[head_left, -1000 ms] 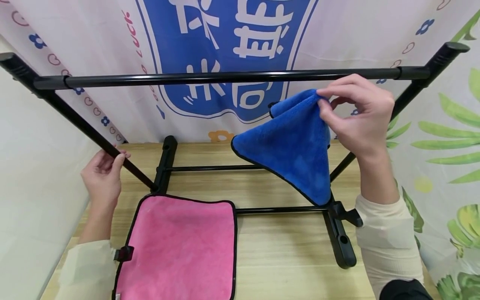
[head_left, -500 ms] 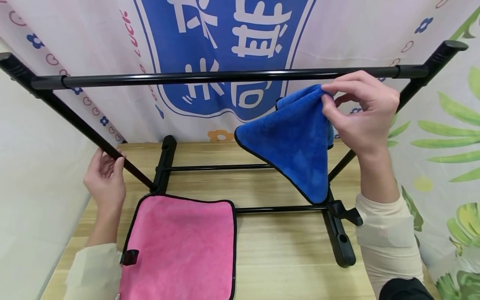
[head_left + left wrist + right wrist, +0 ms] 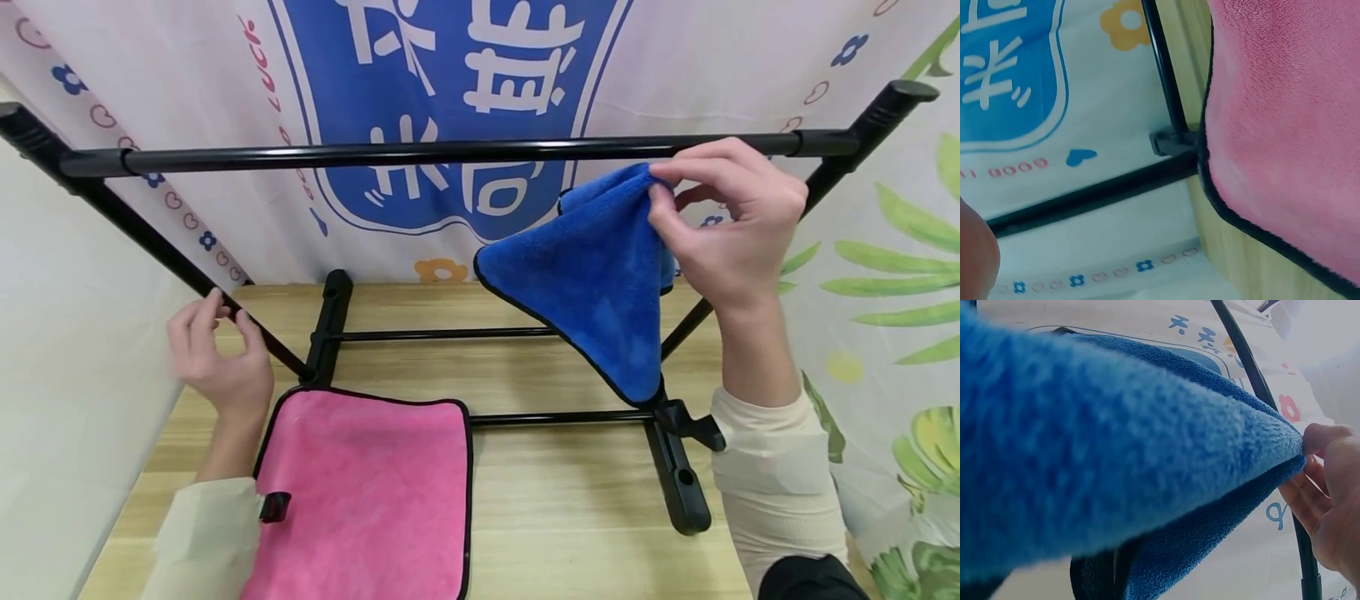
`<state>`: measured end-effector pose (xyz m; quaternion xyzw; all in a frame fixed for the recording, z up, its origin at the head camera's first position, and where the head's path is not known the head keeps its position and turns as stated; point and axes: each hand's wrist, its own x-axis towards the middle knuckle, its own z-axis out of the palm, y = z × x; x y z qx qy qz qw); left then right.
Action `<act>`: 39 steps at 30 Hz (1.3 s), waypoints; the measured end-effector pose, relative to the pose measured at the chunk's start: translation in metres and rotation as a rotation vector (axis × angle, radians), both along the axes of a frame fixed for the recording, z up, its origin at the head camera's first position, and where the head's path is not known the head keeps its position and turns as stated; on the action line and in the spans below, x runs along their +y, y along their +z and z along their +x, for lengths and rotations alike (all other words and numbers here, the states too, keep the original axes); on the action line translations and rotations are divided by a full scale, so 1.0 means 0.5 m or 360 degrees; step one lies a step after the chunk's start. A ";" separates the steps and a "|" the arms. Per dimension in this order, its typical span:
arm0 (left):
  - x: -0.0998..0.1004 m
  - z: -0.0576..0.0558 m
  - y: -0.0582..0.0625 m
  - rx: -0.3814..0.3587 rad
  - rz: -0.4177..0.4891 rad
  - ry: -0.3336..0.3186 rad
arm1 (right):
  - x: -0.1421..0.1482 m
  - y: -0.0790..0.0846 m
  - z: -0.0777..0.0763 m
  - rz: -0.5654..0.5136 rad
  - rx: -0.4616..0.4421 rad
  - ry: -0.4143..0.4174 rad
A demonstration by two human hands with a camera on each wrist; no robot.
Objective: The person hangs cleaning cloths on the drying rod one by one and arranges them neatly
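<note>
Pinches the blue cloth by its peak between thumb and fingers of the right hand, between two and three o'clock, close to the black top bar. Cannot tell of contact between cloth and bar. Hangs folded, with one black-edged tip toward nine o'clock and another toward six. Curves the fingers of the left hand loosely beside the left post, between eight and nine o'clock, thumb spread away; cannot tell of fingertip contact there. Toward seven o'clock, spread out: a pink cloth, over part of the lower rail, beside bare table. To handle well, best keep the pinch firm and right on the fold, soft pile being likely to slip. Near the bar, lift clear rather than scrape. Probably worth bringing the left hand to the nine-o'clock tip, opening the layers evenly.
</note>
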<state>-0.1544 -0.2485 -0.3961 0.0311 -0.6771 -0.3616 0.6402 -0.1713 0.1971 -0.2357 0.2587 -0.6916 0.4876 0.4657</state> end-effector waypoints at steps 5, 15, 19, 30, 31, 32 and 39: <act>0.028 -0.014 -0.002 0.0006 -0.0193 -0.0138 | -0.005 0.002 -0.004 -0.0035 0.0058 -0.0051; 0.097 -0.034 0.022 -0.0226 -0.0431 -0.0734 | -0.005 0.005 -0.008 -0.0059 0.0122 -0.0133; 0.136 -0.041 0.043 -0.0342 -0.0531 -0.0957 | -0.005 0.007 -0.009 -0.0067 0.0142 -0.0147; 0.247 -0.066 0.088 -0.0524 -0.0677 -0.1348 | -0.007 0.010 -0.009 -0.0067 0.0145 -0.0169; 0.256 -0.066 0.092 -0.0523 -0.0674 -0.1374 | -0.006 0.011 -0.009 -0.0067 0.0146 -0.0171; 0.265 -0.067 0.096 -0.0523 -0.0671 -0.1398 | -0.006 0.011 -0.010 -0.0068 0.0148 -0.0174; 0.323 -0.071 0.133 -0.0451 -0.0720 -0.1488 | -0.004 0.011 -0.012 -0.0069 0.0156 -0.0158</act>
